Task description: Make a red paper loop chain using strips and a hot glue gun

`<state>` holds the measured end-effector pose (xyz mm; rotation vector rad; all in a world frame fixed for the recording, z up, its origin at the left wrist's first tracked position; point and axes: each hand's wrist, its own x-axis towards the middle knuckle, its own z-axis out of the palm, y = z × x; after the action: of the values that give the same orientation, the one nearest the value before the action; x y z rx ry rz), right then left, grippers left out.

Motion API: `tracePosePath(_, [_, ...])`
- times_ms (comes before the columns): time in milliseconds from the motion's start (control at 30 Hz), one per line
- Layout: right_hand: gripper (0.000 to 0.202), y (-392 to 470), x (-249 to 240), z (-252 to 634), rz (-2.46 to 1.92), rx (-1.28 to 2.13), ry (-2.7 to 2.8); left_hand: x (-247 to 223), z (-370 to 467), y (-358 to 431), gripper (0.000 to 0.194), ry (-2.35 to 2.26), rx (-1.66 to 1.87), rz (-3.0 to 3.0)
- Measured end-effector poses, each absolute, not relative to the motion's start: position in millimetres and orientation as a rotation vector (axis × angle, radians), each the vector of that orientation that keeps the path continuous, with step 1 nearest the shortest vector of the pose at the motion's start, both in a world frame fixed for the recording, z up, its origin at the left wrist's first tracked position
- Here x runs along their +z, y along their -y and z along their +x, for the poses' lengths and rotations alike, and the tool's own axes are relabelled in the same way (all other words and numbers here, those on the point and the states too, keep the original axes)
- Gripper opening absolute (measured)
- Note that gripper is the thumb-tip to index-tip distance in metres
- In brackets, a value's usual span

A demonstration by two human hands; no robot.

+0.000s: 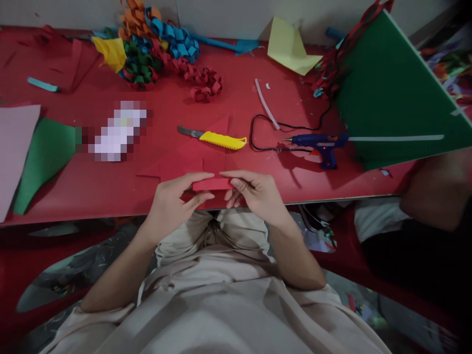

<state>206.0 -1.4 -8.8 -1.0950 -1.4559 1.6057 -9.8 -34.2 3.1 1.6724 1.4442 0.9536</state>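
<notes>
Between my two hands is a narrow folded strip of red paper, held level at the table's front edge. My left hand grips its left end between thumb and fingers. The right end is pinched by my right hand, its other fingers curled beneath. Just beyond lie red paper pieces, hard to tell apart from the red table. On them rests a yellow-handled cutter knife, blade out to the left. A blue glue gun with a glue stick in it lies to the right, its red light lit.
Paper chains in several colours lie at the back. A green board leans at the right beside another person's arm. Green paper lies left; a black cord and a loose glue stick lie near the glue gun.
</notes>
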Motion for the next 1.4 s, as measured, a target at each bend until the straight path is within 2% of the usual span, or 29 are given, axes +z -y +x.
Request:
tracePosePath(100, [0.038,0,-6,210,-1.099,1.452,1.615,4,-7,35,0.029,-1.46,1.025,1.577])
tracePosePath(233, [0.024,1,-2,213,-1.139,1.204,1.772,3,-3,34,0.026,-1.476,1.038,1.378])
tracePosePath(400, [0.022,0,-2,211,-1.198,1.032,1.754,0,-1,30,0.027,-1.526,1.015,1.414])
tracePosePath(500, [0.018,-2,-4,209,-1.173,1.138,1.676,1,1,27,0.031,-1.454,1.037,1.31])
tracePosePath(733, [0.023,-1,-9,213,-1.047,1.341,1.546,4,1,23,0.021,-1.521,0.994,1.453])
tracePosePath(1100, [0.025,0,-7,210,-1.115,1.343,1.476,7,7,21,0.021,-1.544,1.009,1.494])
tracePosePath(1400, [0.018,-2,-8,207,-1.171,1.207,1.57,-2,12,17,0.025,-1.391,1.035,1.221])
